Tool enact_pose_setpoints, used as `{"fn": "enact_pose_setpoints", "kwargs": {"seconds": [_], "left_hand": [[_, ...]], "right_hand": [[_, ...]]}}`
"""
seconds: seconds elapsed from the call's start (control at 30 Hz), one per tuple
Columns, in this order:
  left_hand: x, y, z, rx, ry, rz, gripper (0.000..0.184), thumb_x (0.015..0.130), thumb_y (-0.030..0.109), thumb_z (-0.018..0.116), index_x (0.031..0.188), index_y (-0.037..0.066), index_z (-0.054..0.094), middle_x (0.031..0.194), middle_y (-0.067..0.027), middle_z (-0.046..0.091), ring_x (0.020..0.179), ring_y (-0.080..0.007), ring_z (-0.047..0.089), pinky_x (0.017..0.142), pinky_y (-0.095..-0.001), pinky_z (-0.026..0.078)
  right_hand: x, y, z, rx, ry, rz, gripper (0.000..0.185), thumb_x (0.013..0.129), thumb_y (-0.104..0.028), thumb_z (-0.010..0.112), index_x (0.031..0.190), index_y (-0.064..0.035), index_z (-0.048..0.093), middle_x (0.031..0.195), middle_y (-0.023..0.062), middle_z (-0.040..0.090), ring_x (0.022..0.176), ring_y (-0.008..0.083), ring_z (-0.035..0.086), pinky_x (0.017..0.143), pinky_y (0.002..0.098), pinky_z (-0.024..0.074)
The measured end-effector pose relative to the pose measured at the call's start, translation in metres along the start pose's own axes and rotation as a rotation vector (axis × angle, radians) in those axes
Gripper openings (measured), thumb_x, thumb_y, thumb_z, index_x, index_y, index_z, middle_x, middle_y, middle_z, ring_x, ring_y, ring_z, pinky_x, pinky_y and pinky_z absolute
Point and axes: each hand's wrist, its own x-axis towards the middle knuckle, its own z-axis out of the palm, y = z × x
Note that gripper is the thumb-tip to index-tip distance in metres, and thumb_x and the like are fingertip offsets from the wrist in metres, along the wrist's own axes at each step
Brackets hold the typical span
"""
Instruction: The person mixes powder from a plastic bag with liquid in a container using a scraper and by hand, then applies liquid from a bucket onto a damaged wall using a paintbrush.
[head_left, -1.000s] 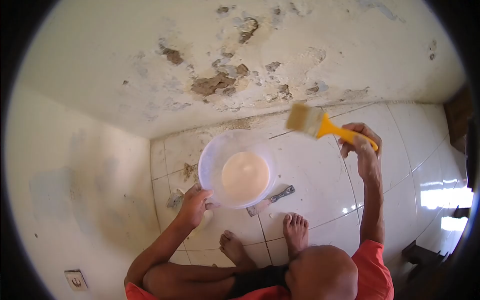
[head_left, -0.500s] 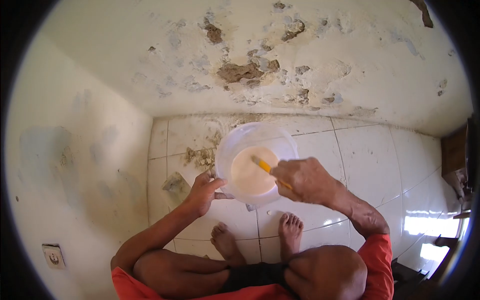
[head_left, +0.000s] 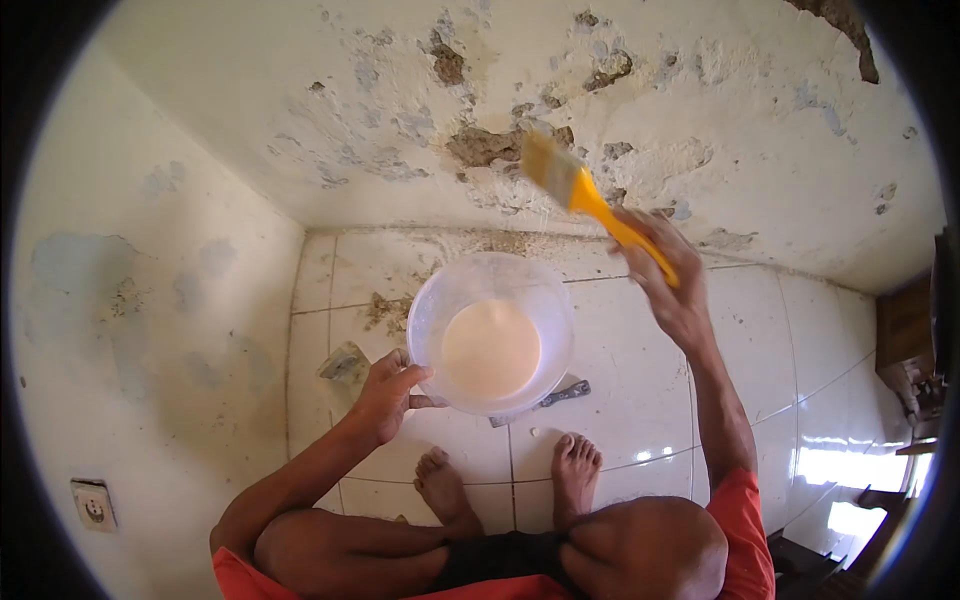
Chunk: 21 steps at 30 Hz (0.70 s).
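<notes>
My left hand (head_left: 388,398) grips the near-left rim of a translucent plastic tub (head_left: 424,330), which holds pale cream liquid (head_left: 490,349). Raised beyond the tub to the right, my right hand (head_left: 665,268) is closed around the yellow handle of a paintbrush (head_left: 590,195). The brush's bristles point up and left, in front of the peeling wall (head_left: 400,210) near a large brown patch; whether they touch it I cannot tell. A putty knife (head_left: 566,393) lies on the floor, its blade partly hidden by the tub.
Loose crumbs (head_left: 384,312) and a dusty flat piece (head_left: 344,364) lie on the tiled floor (head_left: 640,400) left of the tub. My bare feet (head_left: 576,470) are just below it. A wall socket (head_left: 94,505) is at lower left. Dark wooden furniture (head_left: 903,330) stands at right.
The brush was dipped in the tub half a second ago; my right hand has since lifted it up toward the wall. My left hand still holds the tub, which sits slightly further left in view.
</notes>
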Motion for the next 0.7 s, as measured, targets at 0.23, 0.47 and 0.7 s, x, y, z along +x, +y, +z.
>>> {"fn": "enact_pose_setpoints", "kwargs": {"seconds": [0.23,0.47,0.7], "left_hand": [[-0.007,0.003,-0.003,-0.002,0.032,0.024,0.023,0.089,0.008,0.060,0.106,-0.004,0.049,0.109,-0.0185,0.060,0.095,-0.0279,0.067,0.080,-0.0478,0.061],[-0.012,0.001,-0.007,0.008,0.011,0.019,0.023,0.089,0.009,0.061,0.104,-0.003,0.049,0.106,-0.0172,0.061,0.093,-0.0281,0.067,0.078,-0.0474,0.062],[-0.010,-0.003,-0.012,0.015,0.036,0.017,0.024,0.088,0.009,0.061,0.105,-0.003,0.048,0.106,-0.0161,0.062,0.093,-0.0272,0.067,0.079,-0.0477,0.062]], "right_hand": [[0.067,0.023,0.000,-0.507,0.115,-0.375,0.037,0.091,-0.001,0.059,0.128,-0.0006,0.057,0.108,0.0116,0.059,0.079,0.0198,0.062,0.061,0.0323,0.0563],[0.045,0.056,0.036,-0.606,0.456,-0.416,0.048,0.088,0.004,0.057,0.135,0.0020,0.050,0.101,0.0174,0.058,0.083,0.0247,0.061,0.064,0.0328,0.0564],[0.043,0.048,0.083,-0.428,0.049,-0.333,0.047,0.084,0.004,0.058,0.130,0.0068,0.050,0.100,0.0174,0.058,0.080,0.0277,0.060,0.065,0.0365,0.0562]]}}
